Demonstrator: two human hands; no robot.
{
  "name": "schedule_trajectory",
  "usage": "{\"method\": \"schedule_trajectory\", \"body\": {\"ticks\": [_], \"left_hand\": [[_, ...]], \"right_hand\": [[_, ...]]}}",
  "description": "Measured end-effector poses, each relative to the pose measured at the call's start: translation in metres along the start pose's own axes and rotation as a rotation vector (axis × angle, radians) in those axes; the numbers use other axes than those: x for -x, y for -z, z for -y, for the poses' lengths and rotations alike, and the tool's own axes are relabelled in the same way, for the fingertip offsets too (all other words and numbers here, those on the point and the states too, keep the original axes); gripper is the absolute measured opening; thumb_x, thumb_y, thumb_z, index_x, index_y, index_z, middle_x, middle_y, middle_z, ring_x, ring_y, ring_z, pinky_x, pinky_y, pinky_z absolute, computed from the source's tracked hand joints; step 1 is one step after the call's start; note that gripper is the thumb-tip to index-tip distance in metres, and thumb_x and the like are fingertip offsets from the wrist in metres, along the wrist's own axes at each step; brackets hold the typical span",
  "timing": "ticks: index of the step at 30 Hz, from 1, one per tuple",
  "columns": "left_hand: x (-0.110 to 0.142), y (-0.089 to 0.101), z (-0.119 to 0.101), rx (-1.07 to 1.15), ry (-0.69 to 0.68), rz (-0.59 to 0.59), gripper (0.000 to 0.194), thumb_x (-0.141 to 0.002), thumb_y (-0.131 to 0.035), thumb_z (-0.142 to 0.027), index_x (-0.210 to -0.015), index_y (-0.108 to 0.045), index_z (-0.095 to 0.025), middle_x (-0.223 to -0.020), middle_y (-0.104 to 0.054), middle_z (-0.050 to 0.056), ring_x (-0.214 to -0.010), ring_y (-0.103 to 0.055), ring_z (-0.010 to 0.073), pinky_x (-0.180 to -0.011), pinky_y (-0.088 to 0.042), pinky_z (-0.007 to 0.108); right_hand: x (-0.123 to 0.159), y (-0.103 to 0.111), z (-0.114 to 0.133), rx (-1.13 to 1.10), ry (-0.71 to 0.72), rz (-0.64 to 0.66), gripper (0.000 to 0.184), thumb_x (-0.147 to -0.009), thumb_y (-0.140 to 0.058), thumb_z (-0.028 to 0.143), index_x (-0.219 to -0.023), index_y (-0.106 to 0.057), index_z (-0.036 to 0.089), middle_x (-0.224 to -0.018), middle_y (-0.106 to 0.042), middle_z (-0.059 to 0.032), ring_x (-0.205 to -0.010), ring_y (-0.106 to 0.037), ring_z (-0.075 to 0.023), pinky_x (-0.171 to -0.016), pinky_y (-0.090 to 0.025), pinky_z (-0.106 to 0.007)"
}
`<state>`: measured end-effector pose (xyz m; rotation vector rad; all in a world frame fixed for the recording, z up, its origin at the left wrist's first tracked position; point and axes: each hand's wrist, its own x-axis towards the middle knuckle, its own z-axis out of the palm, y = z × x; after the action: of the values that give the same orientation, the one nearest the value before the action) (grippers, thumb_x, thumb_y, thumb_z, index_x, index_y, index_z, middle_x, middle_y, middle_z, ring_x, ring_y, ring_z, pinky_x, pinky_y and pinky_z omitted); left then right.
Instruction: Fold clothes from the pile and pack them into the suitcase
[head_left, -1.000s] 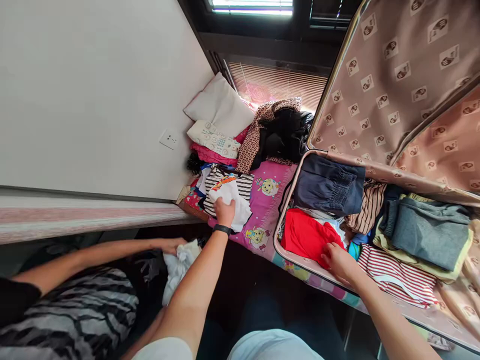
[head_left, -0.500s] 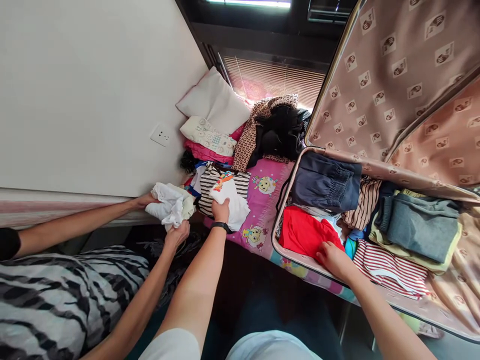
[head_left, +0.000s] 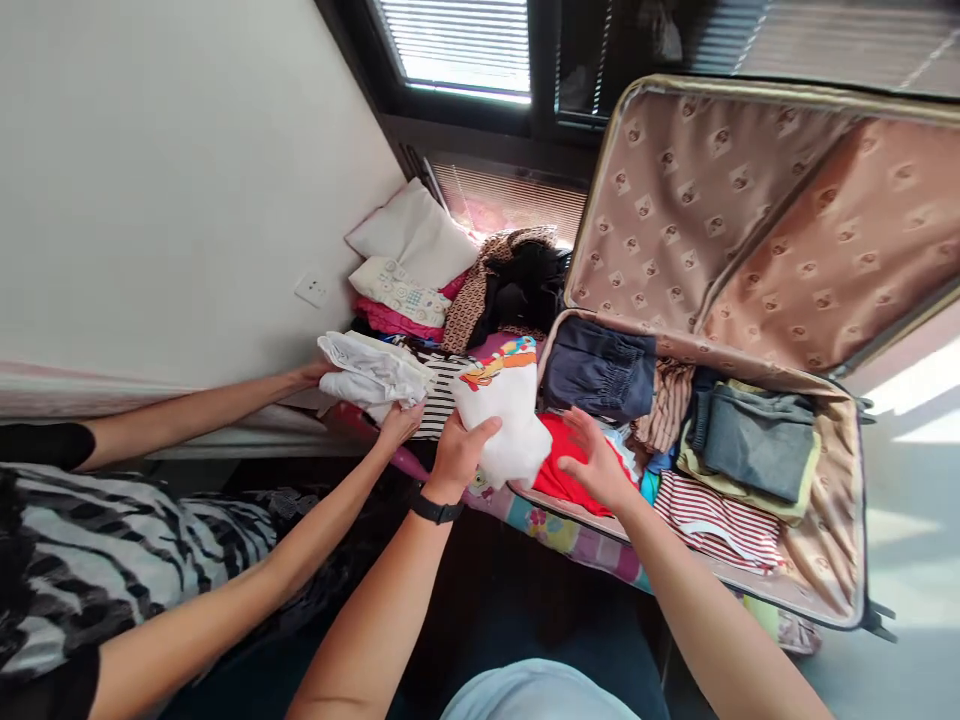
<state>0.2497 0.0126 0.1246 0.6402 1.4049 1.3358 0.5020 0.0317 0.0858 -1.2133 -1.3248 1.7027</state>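
- Head view: the left hand (head_left: 457, 455) pinches a folded white shirt (head_left: 506, 440) by its near edge, thumb on top, probably to keep the fold together; the shirt is beside the near left corner of the open suitcase (head_left: 832, 575).
- The right hand (head_left: 596, 465) is spread, grasping nothing, over the red garment (head_left: 555, 465); whether it touches, I cannot tell.
- In the suitcase, red fills the near left corner, a navy garment (head_left: 600, 370) the far left; a red-striped garment (head_left: 712, 525) lies along the near edge, and a grey garment (head_left: 757, 450) rests on a yellow one, seemingly stacked to save room.
- Left of the shirt, a co-worker's two hands (head_left: 401, 425) support a white bundle (head_left: 375, 370), likely because it is loose.
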Motion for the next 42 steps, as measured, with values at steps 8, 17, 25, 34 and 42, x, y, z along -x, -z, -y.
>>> {"method": "schedule_trajectory", "body": {"ticks": [8, 17, 25, 34, 42], "left_hand": [[0.036, -0.137, 0.047, 0.189, 0.391, 0.239, 0.058, -0.076, -0.09, -0.047, -0.125, -0.075, -0.019, -0.119, -0.083, 0.012, -0.11, -0.079, 0.036, -0.097, -0.065, 0.05], [-0.025, -0.278, 0.124, -0.104, 0.279, 0.319, 0.061, -0.087, -0.082, -0.036, -0.14, -0.063, -0.012, -0.138, -0.074, 0.023, -0.124, -0.073, 0.0358, -0.107, -0.059, 0.048], [-0.022, -0.304, 0.192, -1.183, -0.397, 0.475, 0.083, -0.092, -0.071, -0.027, -0.168, -0.041, -0.011, -0.177, -0.032, 0.027, -0.166, -0.029, 0.0424, -0.135, -0.026, 0.056], [-0.035, -0.287, 0.267, -1.607, -0.538, 0.682, 0.091, -0.097, -0.068, -0.047, -0.171, -0.037, -0.005, -0.183, -0.012, 0.025, -0.172, -0.004, 0.0395, -0.138, -0.009, 0.06], [-0.049, -0.291, 0.289, -1.688, -0.479, 0.741, 0.097, -0.09, -0.075, -0.054, -0.169, -0.044, -0.008, -0.182, -0.02, 0.023, -0.172, -0.007, 0.0399, -0.138, -0.006, 0.06]], "right_hand": [[0.037, 0.06, 0.013, -0.445, -0.308, -0.103, 0.068, -0.072, -0.096, 0.052, -0.128, -0.07, 0.023, -0.125, -0.082, -0.0108, -0.111, -0.078, -0.0352, -0.101, -0.062, -0.05], [0.001, 0.21, -0.025, -0.261, -0.204, -0.475, 0.064, -0.075, -0.085, 0.048, -0.131, -0.068, 0.021, -0.13, -0.08, -0.012, -0.115, -0.076, -0.0342, -0.102, -0.061, -0.049], [-0.062, 0.255, -0.047, 0.966, -0.153, -0.467, 0.084, -0.092, -0.068, 0.025, -0.167, -0.035, 0.006, -0.174, -0.034, -0.0318, -0.16, -0.035, -0.0477, -0.129, -0.031, -0.063], [-0.119, 0.259, -0.104, 1.457, -0.079, -0.226, 0.084, -0.106, -0.053, 0.055, -0.174, -0.029, 0.011, -0.183, -0.015, -0.0259, -0.167, -0.01, -0.0517, -0.131, -0.009, -0.072], [-0.14, 0.253, -0.142, 1.549, -0.2, -0.208, 0.084, -0.109, -0.04, 0.054, -0.176, -0.021, 0.007, -0.182, -0.012, -0.0294, -0.168, -0.008, -0.0513, -0.131, -0.005, -0.071]]}}
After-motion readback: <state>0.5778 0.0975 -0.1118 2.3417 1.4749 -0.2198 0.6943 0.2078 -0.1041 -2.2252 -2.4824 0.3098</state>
